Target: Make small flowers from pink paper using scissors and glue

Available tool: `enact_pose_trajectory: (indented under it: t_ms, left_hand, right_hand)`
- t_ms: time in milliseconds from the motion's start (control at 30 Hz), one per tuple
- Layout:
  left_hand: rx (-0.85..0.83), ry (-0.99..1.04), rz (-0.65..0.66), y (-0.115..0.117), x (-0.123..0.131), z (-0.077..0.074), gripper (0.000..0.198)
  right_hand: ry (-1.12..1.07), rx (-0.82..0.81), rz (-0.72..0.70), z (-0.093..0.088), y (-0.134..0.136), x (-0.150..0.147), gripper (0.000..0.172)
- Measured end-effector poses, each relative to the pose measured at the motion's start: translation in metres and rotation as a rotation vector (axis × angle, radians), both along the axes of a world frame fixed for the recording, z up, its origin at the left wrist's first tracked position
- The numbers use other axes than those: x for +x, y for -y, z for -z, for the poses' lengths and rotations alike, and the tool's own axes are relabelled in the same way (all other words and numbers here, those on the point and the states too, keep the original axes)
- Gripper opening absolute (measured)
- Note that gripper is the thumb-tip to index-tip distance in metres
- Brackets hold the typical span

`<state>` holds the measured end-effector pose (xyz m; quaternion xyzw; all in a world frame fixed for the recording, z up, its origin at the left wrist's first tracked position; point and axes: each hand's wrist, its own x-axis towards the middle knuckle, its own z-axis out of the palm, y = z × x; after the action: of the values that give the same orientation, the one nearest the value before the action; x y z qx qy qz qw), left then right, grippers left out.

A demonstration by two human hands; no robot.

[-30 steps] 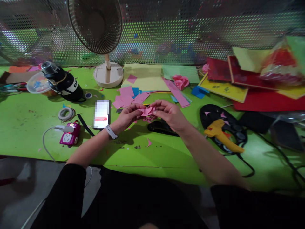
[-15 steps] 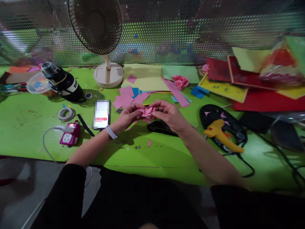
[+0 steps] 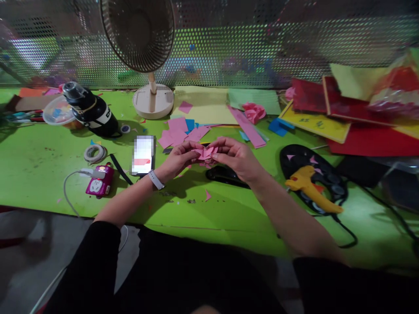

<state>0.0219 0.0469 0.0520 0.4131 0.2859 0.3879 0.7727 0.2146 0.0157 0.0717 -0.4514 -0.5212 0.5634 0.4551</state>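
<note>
Your left hand [image 3: 178,159] and right hand [image 3: 237,157] meet over the middle of the green table [image 3: 36,161]. Both grasp one small pink paper [image 3: 205,152] by the fingertips, the left hand on its left edge and the right hand on its right edge. The paper sits just above the table, between your two hands.

A black object [image 3: 225,175] lies on the table under your right hand; you cannot tell what it is. Just left of your left hand a phone [image 3: 143,155] lies flat. Farther left are a tape roll [image 3: 94,153] and a pink plug [image 3: 99,185].

Beyond the paper, loose pink squares [image 3: 178,131] are spread out, with a fan [image 3: 152,101] behind them and a bottle [image 3: 90,111] at far left. A paper rose [image 3: 253,111] lies right of the squares. To the right of your right forearm, a yellow glue gun [image 3: 309,187] rests on a black tray [image 3: 294,159].
</note>
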Motion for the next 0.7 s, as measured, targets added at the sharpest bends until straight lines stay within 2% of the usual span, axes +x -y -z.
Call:
enact_pose_trajectory:
  t_ms: [267, 533, 700]
  left_hand:
    - [0.026, 0.002, 0.016, -0.001, 0.0, 0.002, 0.01]
    - [0.222, -0.074, -0.016, -0.002, -0.001, 0.009, 0.014]
    - [0.276, -0.096, -0.023, -0.002, -0.001, 0.009, 0.014]
  right_hand:
    - [0.007, -0.002, 0.01, 0.005, -0.002, 0.001, 0.022]
    - [0.021, 0.001, 0.041, 0.006, -0.003, 0.0, 0.021]
    - [0.022, 0.02, 0.044, 0.011, -0.004, 0.002, 0.02]
